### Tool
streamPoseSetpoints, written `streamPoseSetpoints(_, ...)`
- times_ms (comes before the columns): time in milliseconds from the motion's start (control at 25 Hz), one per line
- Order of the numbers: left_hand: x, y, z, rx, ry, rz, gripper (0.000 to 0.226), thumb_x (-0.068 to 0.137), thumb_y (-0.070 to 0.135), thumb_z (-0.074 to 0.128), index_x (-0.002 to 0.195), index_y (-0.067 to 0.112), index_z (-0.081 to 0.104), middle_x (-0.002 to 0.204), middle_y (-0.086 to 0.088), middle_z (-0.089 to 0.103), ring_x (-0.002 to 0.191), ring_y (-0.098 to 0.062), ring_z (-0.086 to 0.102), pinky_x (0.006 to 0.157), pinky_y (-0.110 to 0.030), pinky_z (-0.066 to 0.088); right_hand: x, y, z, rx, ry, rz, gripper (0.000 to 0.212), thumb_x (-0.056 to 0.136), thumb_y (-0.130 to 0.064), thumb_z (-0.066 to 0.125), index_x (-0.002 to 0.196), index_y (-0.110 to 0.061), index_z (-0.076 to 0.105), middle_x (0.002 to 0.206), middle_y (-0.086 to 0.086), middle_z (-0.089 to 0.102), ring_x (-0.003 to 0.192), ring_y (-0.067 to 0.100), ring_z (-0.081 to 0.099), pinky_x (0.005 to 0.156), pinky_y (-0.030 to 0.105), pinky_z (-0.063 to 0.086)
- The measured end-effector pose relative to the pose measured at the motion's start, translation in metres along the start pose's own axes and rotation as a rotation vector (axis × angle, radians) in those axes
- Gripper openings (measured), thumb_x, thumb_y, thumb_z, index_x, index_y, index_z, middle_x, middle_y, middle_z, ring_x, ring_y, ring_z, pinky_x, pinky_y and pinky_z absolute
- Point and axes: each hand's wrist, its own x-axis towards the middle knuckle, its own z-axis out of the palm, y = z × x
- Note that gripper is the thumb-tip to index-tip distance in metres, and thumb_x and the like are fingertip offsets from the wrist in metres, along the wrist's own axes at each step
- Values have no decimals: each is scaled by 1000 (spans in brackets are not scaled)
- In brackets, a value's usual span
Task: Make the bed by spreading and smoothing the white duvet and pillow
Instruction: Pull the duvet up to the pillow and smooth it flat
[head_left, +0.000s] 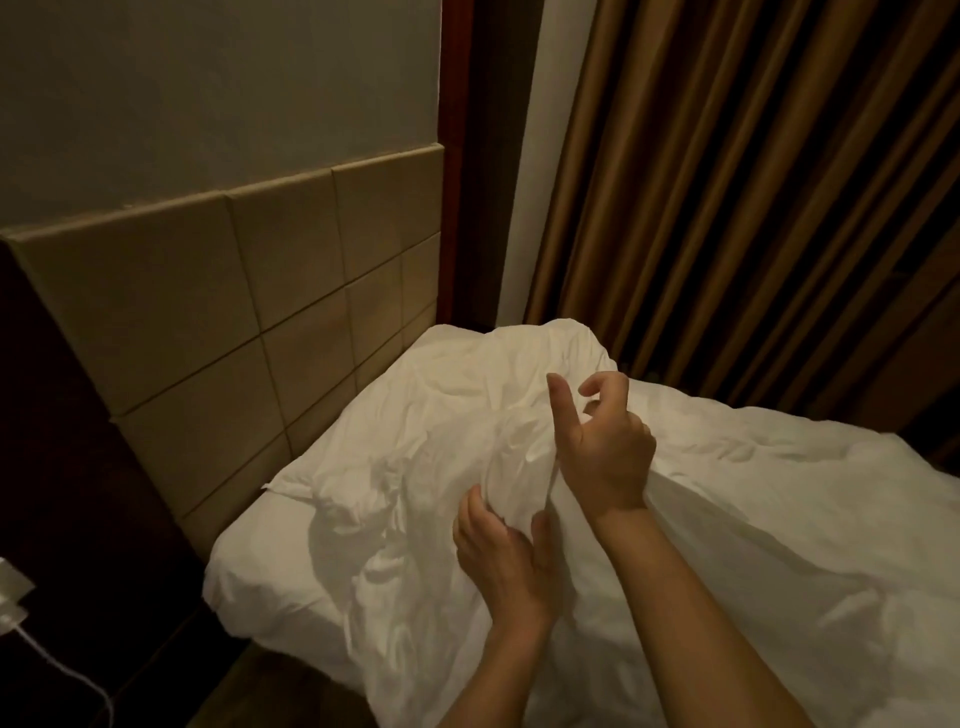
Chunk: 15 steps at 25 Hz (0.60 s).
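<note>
No brand, label or legible writing shows on any surface. The brown curtain (727, 182) hangs in pleats along the far side of the bed, beside a dark red wooden frame (467, 156). The padded beige headboard (234, 312), divided into square panels, stands against the wall at the left. The white duvet (727, 519) lies rumpled over the mattress, bunched into a raised ridge at the centre and spread flatter toward the right. Whether the mound at the far head end is the pillow cannot be told.

Both forearms reach forward over the duvet, bare. The right hand (605, 447) is raised at the top of the ridge, thumb upright, forefinger hooked and apart from it, the lower fingers curled round a fold of fabric. The left hand (501, 556) sits lower, just beside the right wrist, fingers and thumb curled into the gathered cloth. A white cable (57, 667) trails from a wall plug at the lower left.
</note>
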Motion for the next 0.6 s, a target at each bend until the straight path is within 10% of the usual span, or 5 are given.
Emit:
streamPoseSetpoints(320,49,11,-19,-42,54,106,98,79,90,-4,89,14,56,82,-7,64,75,-31,63,74,-45,57,-17,-7,-34,29,61,-3,67,94,-74,35,97,-11,58,63,-11,49,47,-4,41,53,12,38)
streamPoseSetpoints(600,148,69,-66,217,9,655,72,98,59,7,53,18,44,50,4,43,47,-19,42,51,-24,35,23,53,-34,-3,-48,-192,61,97,-71,37,92,-14,57,53,-4,54,38,4,43,43,10,36)
